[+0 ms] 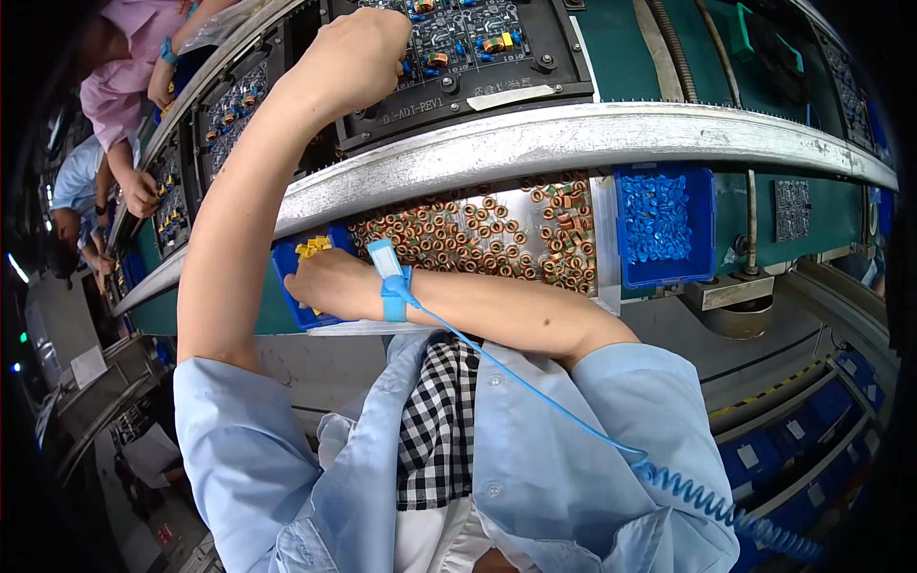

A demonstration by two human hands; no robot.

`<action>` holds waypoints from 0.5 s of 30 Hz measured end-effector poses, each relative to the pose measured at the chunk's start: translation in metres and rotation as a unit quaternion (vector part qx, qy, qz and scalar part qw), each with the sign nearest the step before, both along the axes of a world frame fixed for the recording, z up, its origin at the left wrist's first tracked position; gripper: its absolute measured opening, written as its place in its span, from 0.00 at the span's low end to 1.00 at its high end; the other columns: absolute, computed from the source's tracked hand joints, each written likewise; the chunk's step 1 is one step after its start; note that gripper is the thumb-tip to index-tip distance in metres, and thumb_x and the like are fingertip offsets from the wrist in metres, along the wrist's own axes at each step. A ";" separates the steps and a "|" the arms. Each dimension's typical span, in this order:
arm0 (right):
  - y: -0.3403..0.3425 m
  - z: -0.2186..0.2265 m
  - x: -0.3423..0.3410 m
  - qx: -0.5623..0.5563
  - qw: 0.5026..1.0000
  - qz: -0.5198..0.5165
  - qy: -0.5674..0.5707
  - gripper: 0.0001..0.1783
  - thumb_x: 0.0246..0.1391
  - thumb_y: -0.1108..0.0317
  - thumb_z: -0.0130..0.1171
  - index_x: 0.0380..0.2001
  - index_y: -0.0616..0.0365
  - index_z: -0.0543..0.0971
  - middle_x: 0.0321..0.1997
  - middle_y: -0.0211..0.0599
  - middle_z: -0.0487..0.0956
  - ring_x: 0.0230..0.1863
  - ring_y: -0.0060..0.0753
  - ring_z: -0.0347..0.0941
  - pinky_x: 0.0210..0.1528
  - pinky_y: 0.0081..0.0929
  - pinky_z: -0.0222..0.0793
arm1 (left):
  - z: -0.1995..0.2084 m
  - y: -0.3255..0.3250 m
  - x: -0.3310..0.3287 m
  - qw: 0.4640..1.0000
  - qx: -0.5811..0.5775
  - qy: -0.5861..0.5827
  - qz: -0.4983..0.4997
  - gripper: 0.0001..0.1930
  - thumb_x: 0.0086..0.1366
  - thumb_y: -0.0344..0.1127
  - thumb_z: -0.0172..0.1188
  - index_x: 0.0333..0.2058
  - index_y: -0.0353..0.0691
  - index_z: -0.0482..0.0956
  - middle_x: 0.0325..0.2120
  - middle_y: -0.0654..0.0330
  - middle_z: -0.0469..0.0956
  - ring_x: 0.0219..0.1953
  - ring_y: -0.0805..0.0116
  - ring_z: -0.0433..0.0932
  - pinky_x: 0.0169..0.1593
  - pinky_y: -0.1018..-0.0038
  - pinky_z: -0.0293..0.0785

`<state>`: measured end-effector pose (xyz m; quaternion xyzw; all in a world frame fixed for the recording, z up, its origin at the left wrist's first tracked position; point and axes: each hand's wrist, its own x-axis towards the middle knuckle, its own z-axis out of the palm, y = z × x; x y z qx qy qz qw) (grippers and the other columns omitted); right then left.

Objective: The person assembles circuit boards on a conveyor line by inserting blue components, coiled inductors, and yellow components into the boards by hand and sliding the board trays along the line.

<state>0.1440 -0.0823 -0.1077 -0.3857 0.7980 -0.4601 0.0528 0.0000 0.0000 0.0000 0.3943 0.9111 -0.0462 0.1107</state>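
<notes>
My left hand [361, 59] is closed over the left side of a circuit board [458, 33] in a black fixture [420, 119]. Its fingertips, and anything in them, are hidden. Blue parts, copper coils and yellow parts stand on the board. My right forearm crosses in front of me to the left. A blue strap with a coiled cord [688, 492] circles its wrist. My right hand [330, 284] curls down into a blue bin [287, 256] beside small yellow components [312, 246]. Its fingertips are out of sight, so what they pinch cannot be made out.
A metal tray [487, 205] holds many copper-wound ring coils. Right of it stands a blue bin of blue disc parts [654, 218]. A metal rail [573, 134] runs between these and the green conveyor [611, 48]. Co-workers' hands [141, 194] work at boards farther left.
</notes>
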 end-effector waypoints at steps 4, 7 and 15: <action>0.031 0.023 0.016 -0.101 0.993 -0.057 -0.017 0.05 0.36 0.76 0.59 0.15 0.66 0.75 0.17 0.48 0.76 0.18 0.47 0.72 0.21 0.38 0.68 | -0.006 0.000 0.002 0.999 -0.032 0.036 -0.020 0.04 0.47 0.21 0.55 0.24 0.29 0.77 0.22 0.49 0.78 0.24 0.51 0.77 0.31 0.63 0.73; 0.070 0.049 0.021 -0.100 0.993 -0.040 -0.056 0.04 0.36 0.77 0.57 0.14 0.66 0.74 0.16 0.49 0.75 0.18 0.48 0.72 0.21 0.39 0.67 | -0.010 -0.001 0.005 0.996 -0.054 0.066 -0.038 0.04 0.45 0.20 0.54 0.23 0.29 0.76 0.24 0.49 0.78 0.26 0.48 0.78 0.32 0.61 0.74; 0.151 0.070 0.034 -0.116 0.987 -0.068 -0.087 0.02 0.44 0.79 0.56 0.21 0.68 0.74 0.18 0.42 0.73 0.18 0.39 0.70 0.20 0.26 0.65 | -0.026 -0.018 0.014 0.983 0.057 0.141 -0.099 0.04 0.42 0.18 0.52 0.20 0.28 0.75 0.22 0.46 0.76 0.25 0.45 0.77 0.32 0.61 0.75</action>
